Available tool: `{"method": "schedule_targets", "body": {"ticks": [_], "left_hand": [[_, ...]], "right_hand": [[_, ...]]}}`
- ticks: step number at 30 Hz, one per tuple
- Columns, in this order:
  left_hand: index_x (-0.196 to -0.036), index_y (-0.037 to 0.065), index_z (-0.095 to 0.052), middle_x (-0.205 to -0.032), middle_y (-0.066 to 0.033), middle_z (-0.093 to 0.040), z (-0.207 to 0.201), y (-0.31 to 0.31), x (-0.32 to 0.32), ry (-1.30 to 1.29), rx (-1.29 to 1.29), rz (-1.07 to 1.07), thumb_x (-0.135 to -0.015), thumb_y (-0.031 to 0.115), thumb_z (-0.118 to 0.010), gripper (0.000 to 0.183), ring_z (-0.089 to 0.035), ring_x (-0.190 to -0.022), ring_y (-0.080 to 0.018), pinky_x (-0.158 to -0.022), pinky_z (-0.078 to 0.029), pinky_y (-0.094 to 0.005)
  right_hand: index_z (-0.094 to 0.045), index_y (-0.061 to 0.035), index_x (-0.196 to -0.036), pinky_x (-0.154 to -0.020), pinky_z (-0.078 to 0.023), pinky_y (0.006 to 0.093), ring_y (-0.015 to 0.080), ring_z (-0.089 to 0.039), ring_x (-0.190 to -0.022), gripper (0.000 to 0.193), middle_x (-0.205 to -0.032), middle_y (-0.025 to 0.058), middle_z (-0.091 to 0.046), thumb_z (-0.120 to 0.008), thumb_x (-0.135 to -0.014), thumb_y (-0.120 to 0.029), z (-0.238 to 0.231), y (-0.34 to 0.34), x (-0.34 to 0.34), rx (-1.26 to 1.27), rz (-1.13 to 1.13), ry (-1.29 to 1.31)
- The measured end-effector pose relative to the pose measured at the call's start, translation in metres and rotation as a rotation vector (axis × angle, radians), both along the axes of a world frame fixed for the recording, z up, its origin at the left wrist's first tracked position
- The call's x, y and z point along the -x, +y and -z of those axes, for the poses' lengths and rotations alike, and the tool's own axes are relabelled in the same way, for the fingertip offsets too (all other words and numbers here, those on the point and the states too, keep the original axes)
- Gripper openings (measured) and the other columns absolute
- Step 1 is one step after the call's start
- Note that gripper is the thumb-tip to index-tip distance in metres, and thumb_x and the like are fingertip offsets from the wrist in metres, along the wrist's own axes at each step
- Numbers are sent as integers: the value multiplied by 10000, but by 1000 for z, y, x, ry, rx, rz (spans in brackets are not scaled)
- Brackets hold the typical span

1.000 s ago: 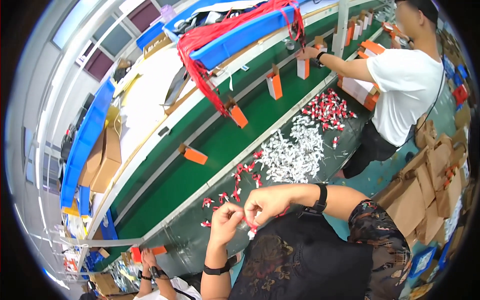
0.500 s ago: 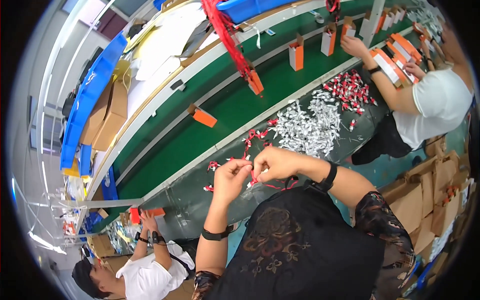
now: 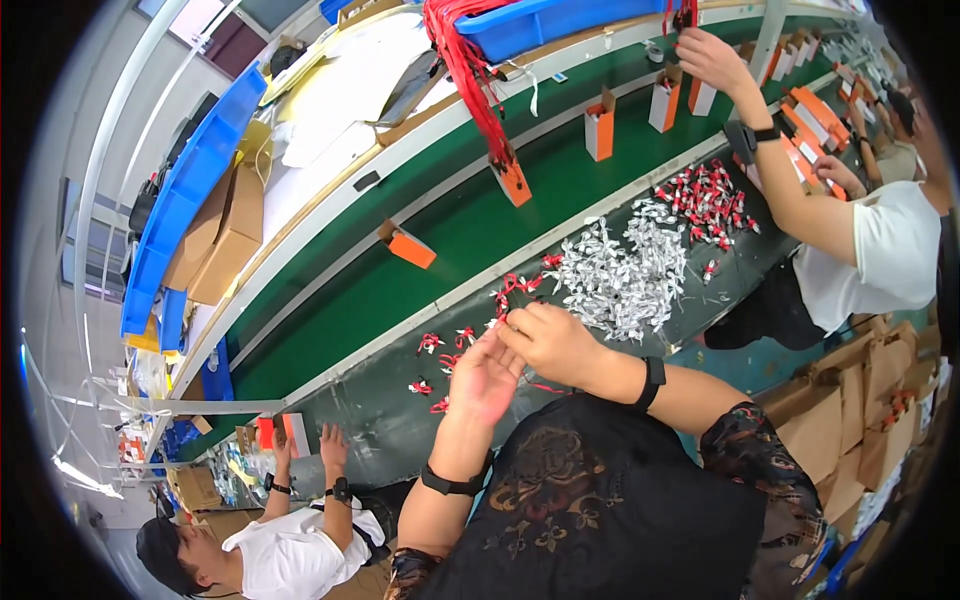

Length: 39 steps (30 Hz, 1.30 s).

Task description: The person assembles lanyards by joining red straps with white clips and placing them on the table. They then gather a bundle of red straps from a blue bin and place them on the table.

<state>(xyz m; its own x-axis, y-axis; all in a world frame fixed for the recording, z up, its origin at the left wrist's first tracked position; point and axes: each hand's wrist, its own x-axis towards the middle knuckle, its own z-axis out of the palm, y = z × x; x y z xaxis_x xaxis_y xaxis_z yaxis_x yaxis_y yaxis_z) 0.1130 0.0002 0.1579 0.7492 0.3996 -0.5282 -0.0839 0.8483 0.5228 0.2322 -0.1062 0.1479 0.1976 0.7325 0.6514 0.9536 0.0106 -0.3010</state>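
Palm now turned more upward, the worker's left hand [image 3: 485, 380] has rolled over since a moment ago, while the right hand [image 3: 550, 342] stays close against its fingertips. Off to the right, a co-worker's hand [image 3: 715, 65] has risen from the boxes to the hanging straps; at lower left, another co-worker's hands [image 3: 335, 450] have parted. From where I stand, the right grip is bent inward and the left half curled, but I can't tell what either holds, as the meeting point is hidden. A red strap [image 3: 548, 388] shows just below the right hand, above the dark worktop [image 3: 365, 410].

Beyond the left hand, small red-and-white pieces [image 3: 430, 343] lie scattered on that scuffed top. Farther right sits a broad heap of white pieces [image 3: 620, 280], with a red-and-white heap [image 3: 705, 200] at its far edge. Alongside runs a green belt [image 3: 330, 310] carrying orange-and-white boxes [image 3: 600, 130], one of them tipped over. A pale shelf [image 3: 320, 225] above holds a blue tray [image 3: 560, 28], red straps [image 3: 465, 85] spilling over its side, and a brown carton [image 3: 230, 235]. Cardboard [image 3: 850, 410] is stacked at the right, by the bluish floor [image 3: 725, 372].
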Motion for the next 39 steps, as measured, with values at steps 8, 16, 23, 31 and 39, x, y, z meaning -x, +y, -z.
{"method": "schedule_targets", "body": {"ticks": [8, 16, 23, 31, 39], "left_hand": [[-1117, 16, -567, -1090, -98, -646, 2, 15, 15, 40, 112, 125, -940, 394, -555, 418, -599, -1082, -255, -982, -434, -446], [-941, 86, -593, -956, -79, -660, 41, -1, 25, 92, -34, 209, -948, 111, -552, 48, -642, -959, -272, -940, -472, -466], [-935, 81, -605, -992, -117, -677, 48, -4, 4, 44, 27, 168, -906, -7, -589, 94, -653, -980, -266, -983, -487, -462], [-1211, 45, -523, -1240, -186, -581, 58, 14, -21, 260, -98, 271, -973, 188, -553, 279, -576, -1144, -354, -992, -447, -498], [-1188, 191, -602, -1094, -2, -607, 106, 47, 37, 606, -89, 134, -924, 369, -648, 321, -521, -1096, -213, -1011, -380, -493]], "right_hand": [[-640, -38, -949, -670, -512, 312, 199, -570, -855, 270, -909, 38, -568, -615, -710, -159, 5, -11, -16, 100, -270, -90], [-599, -64, -797, -702, -503, 332, 211, -568, -819, 108, -840, 43, -571, -615, -727, -145, 34, -22, -25, 86, -544, 157], [-667, -44, -1045, -772, -529, 374, 292, -655, -852, 196, -953, 93, -663, -672, -874, -141, 50, -32, -17, 9, -278, 724], [-729, -83, -944, -692, -524, 321, 196, -683, -759, 135, -849, 90, -712, -706, -863, -188, 92, -30, -147, 11, 254, 1071], [-605, -44, -868, -642, -506, 399, 314, -649, -714, 229, -747, 130, -648, -770, -744, -143, 120, -107, -490, -294, 1176, 539]]}}
